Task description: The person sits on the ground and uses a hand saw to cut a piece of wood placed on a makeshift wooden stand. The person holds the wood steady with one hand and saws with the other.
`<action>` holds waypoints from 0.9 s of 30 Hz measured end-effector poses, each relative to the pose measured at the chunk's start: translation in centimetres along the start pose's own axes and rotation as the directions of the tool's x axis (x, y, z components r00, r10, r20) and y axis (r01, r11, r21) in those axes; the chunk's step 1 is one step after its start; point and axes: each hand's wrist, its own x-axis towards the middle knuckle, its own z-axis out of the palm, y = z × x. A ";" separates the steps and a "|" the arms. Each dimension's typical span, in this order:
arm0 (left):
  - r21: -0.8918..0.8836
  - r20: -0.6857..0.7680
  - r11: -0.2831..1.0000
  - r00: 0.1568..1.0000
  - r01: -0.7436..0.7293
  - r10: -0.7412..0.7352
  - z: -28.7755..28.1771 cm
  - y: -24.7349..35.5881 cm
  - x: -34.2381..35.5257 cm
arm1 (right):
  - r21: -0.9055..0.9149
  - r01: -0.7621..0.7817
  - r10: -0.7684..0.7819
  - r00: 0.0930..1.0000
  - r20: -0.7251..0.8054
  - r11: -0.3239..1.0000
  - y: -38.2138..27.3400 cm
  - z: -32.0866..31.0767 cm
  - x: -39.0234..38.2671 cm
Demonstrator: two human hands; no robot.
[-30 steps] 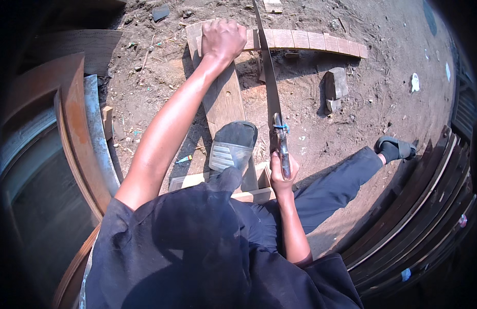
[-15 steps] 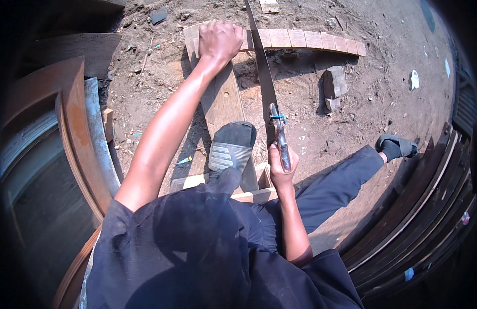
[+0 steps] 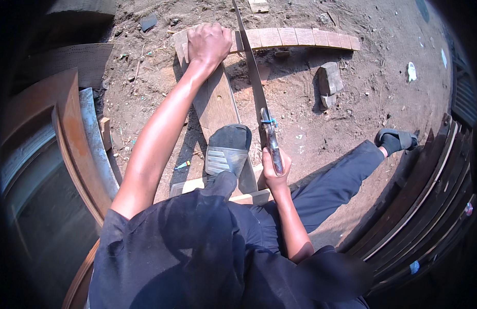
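My left hand (image 3: 209, 46) is closed at the left end of a wooden strip (image 3: 295, 37) and presses it onto a plank (image 3: 218, 103). Its fingertips are hidden. Pencil-like cross lines divide the strip, whose right part sticks out past the plank. In my right hand (image 3: 276, 169) is the handle of a handsaw (image 3: 253, 72), the fingers wrapped round it and a blue tie near the blade. The blade crosses the strip just right of my left fist; how deep it sits cannot be seen. My sandalled foot (image 3: 227, 154) rests on the plank's near part.
Short wood blocks (image 3: 329, 80) lie on the dirt to the right. A brown framed panel (image 3: 68, 139) stands at the left. Long dark boards (image 3: 413, 190) are stacked at the right, near my other foot (image 3: 395, 141). A pale wood piece (image 3: 189, 186) lies beneath the plank's near end.
The saw and my right hand have come slightly back toward me. My left hand stays closed on the strip, and the whole view has shifted a little.
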 end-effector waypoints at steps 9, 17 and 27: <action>-0.009 0.045 1.000 0.999 -0.028 0.028 0.3 1.1 0.9 | 0.175 0.041 -0.037 0.999 -0.029 0.984 -4.7 2.8 12.0; 0.029 -0.061 0.998 0.997 -0.051 0.052 0.4 0.0 0.1 | -0.003 -0.059 0.058 0.998 -0.029 0.998 0.3 -0.8 -0.6; 0.059 0.003 0.998 0.999 -0.037 0.037 0.3 0.5 -0.2 | 0.210 0.037 -0.035 0.999 -0.010 0.977 -4.3 3.4 12.6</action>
